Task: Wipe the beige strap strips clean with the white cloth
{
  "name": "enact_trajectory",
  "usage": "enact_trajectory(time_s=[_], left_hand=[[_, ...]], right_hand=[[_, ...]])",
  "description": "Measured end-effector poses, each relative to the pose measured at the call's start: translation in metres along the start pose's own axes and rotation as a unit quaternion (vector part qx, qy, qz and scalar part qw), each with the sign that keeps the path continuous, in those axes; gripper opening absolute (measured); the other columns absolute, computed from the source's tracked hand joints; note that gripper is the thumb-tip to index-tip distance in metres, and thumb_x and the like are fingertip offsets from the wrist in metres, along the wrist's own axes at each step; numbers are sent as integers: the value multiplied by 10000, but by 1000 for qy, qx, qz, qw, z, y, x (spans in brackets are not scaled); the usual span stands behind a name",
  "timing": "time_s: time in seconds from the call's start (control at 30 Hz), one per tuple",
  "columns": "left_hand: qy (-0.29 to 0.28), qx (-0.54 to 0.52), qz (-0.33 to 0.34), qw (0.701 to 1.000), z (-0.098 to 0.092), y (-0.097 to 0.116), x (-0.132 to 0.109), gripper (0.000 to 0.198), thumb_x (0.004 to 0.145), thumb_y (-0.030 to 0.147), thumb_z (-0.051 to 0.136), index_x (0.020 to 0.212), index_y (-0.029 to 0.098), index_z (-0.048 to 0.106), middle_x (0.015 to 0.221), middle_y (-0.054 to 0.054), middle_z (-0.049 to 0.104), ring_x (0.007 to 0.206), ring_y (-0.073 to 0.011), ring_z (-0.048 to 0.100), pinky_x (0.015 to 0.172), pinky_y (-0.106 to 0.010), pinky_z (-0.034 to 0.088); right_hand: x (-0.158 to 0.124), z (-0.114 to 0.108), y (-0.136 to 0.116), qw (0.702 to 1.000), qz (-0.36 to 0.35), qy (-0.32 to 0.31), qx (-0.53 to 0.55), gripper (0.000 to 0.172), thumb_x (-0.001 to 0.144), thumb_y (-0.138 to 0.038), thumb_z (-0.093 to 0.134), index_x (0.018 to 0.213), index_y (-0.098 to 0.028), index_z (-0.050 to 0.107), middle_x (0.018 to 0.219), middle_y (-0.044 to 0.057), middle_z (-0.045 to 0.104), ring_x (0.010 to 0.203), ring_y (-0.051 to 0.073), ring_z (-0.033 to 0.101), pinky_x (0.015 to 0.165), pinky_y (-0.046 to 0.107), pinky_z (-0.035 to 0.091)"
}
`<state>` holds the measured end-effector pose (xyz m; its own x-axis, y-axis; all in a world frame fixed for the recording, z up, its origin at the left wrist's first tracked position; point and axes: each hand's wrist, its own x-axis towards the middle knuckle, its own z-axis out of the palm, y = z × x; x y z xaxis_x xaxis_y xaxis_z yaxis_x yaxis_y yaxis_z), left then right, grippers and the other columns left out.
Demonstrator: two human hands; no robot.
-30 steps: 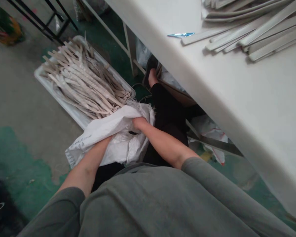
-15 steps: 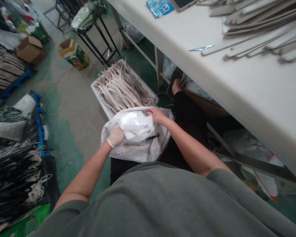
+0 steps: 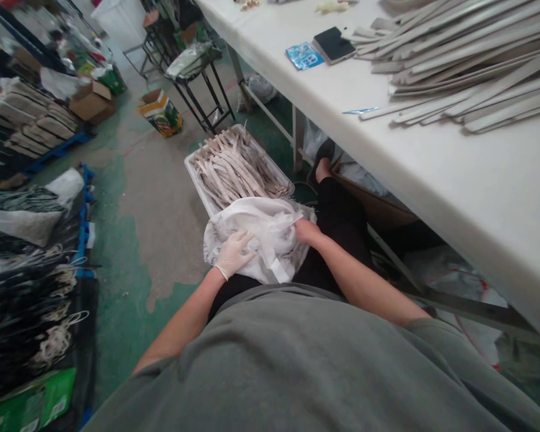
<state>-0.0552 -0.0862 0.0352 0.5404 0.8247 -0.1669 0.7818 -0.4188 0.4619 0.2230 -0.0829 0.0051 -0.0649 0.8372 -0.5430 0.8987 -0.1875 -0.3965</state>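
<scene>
White bag (image 3: 272,237) is lying beside the tub's (image 3: 198,191) near end. Gloved left hand (image 3: 234,255) is resting on it palm-down, grip open, fingers spreading; right hand (image 3: 308,233) is gripping bunched bag plastic, folds hiding its fingertips.

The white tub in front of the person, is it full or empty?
Full: pale strips are heaped across the white tub, hiding its bottom.

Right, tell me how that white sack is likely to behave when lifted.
The white sack will probably be floppy, since its sides lie slack and creased. It may sag if raised from one side, as no stiff frame shows. Its edge near the right hand might snag, because it looks frayed there.
</scene>
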Motion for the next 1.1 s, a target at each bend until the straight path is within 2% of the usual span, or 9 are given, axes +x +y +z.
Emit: enact_trajectory(time_s=[0.07, 0.17, 0.37, 0.47, 0.6, 0.7, 0.77, 0.93, 1.1], left_hand=[[44, -57, -7, 997, -5, 2, -14, 290, 897, 284, 627, 1155, 203, 734, 1265, -104, 695, 1219, -254, 617, 1124, -410, 441], [108, -178, -46, 977, -9, 10, -27, 252, 936, 301, 552, 1030, 209, 767, 1139, -75, 750, 1126, -226, 668, 1089, -388, 472], [207, -470, -152, 845, -27, 32, -20, 457, 874, 542, 604, 1082, 151, 719, 1049, -110, 761, 973, -232, 727, 886, -352, 575], [239, -511, -143, 813, -39, 34, -16, 513, 849, 619, 601, 1046, 156, 706, 973, -99, 757, 900, -228, 732, 829, -344, 580], [234, -413, -137, 870, -37, 27, -18, 525, 913, 636, 490, 903, 163, 717, 909, -105, 739, 895, -245, 710, 847, -376, 562], [194, -214, -92, 953, -23, 28, -20, 421, 824, 578, 681, 893, 164, 722, 956, -112, 726, 969, -270, 671, 945, -392, 508], [172, -98, -59, 978, -13, 35, -21, 387, 753, 526, 780, 893, 170, 720, 975, -113, 718, 1009, -275, 647, 987, -387, 469], [124, -112, -100, 981, 2, 49, -26, 354, 897, 473, 608, 699, 190, 685, 782, -60, 707, 817, -194, 640, 853, -310, 486], [-19, -362, -213, 907, 11, 48, -39, 516, 943, 503, 502, 596, 164, 676, 637, -73, 690, 611, -175, 630, 623, -284, 501]], right_hand=[[-13, -1, 1, 999, 1, 37, -16, 430, 926, -177, 488, 1327, -192, 641, 1272, 168, 692, 1200, 323, 619, 1061, 416, 380], [-37, -3, 1, 995, -3, 96, -31, 430, 929, -128, 433, 1292, -196, 653, 1345, 165, 646, 1282, 327, 553, 1135, 479, 282], [-84, -2, -8, 983, -53, 174, 30, 420, 977, -157, 388, 1291, -183, 666, 1389, 127, 630, 1221, 267, 604, 1054, 348, 410], [-98, 3, -19, 978, -89, 155, 112, 367, 983, -186, 433, 1228, -195, 706, 1283, 92, 705, 1166, 235, 645, 1006, 312, 457], [-102, 8, -23, 979, -107, 116, 131, 336, 971, -199, 479, 1201, -201, 724, 1163, 63, 761, 1062, 197, 692, 929, 266, 495], [-96, 7, -19, 983, -92, 87, 130, 345, 983, -214, 459, 1201, -180, 724, 1098, 72, 776, 992, 191, 712, 878, 252, 503], [-90, 8, -17, 988, -80, 50, 121, 337, 993, -251, 450, 1114, -175, 755, 1014, 73, 788, 917, 191, 726, 816, 243, 506], [-71, 18, -30, 993, -62, -56, 78, 359, 889, -424, 647, 646, -176, 735, 728, 114, 750, 794, 253, 719, 705, 279, 488], [-71, 28, -45, 982, -100, -120, 109, 267, 813, -284, 705, 571, -177, 668, 598, 51, 699, 610, 185, 640, 594, 247, 443]])
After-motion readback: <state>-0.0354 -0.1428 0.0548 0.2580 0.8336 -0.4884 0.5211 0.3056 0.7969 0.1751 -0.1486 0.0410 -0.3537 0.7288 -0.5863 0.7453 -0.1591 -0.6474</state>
